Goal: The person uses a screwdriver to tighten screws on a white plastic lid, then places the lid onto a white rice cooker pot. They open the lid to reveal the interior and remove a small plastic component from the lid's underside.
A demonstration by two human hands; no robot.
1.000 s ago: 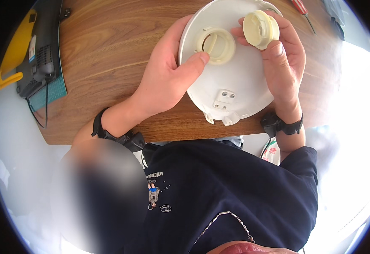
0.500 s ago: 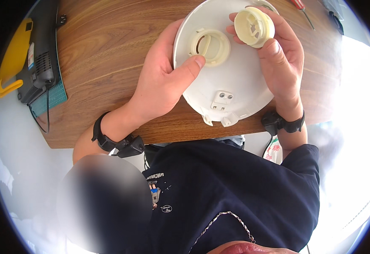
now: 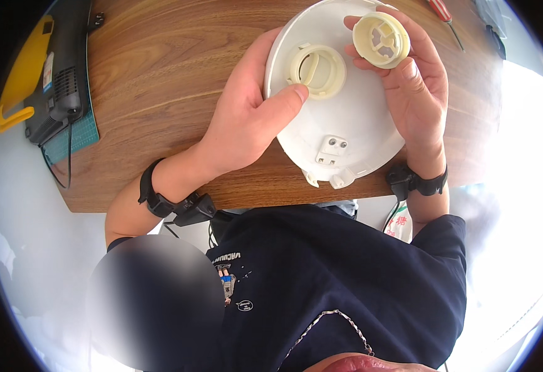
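My left hand (image 3: 256,102) grips the left rim of a round white plastic cover (image 3: 358,118), its thumb on the inner face beside a raised cream ring (image 3: 336,77) with a bar across its opening. Fingers of my right hand (image 3: 420,87) close round a short cream plastic ring-shaped cap (image 3: 382,40) with a spoked centre, held over the cover's upper right part. Near the cover's lower edge sits a small white bracket (image 3: 332,150) with two round metal spots. Two small tabs stick out from the rim below it.
A red-handled screwdriver (image 3: 441,12) lies at the far right of the wooden table (image 3: 153,80). On the left are a black-and-yellow device (image 3: 60,87) with a cable and a green cutting mat (image 3: 76,141). A dark item (image 3: 495,42) rests at the far right edge.
The cover and my left hand have shifted slightly right. My right hand has turned the cap, so its spoked centre faces more toward me.
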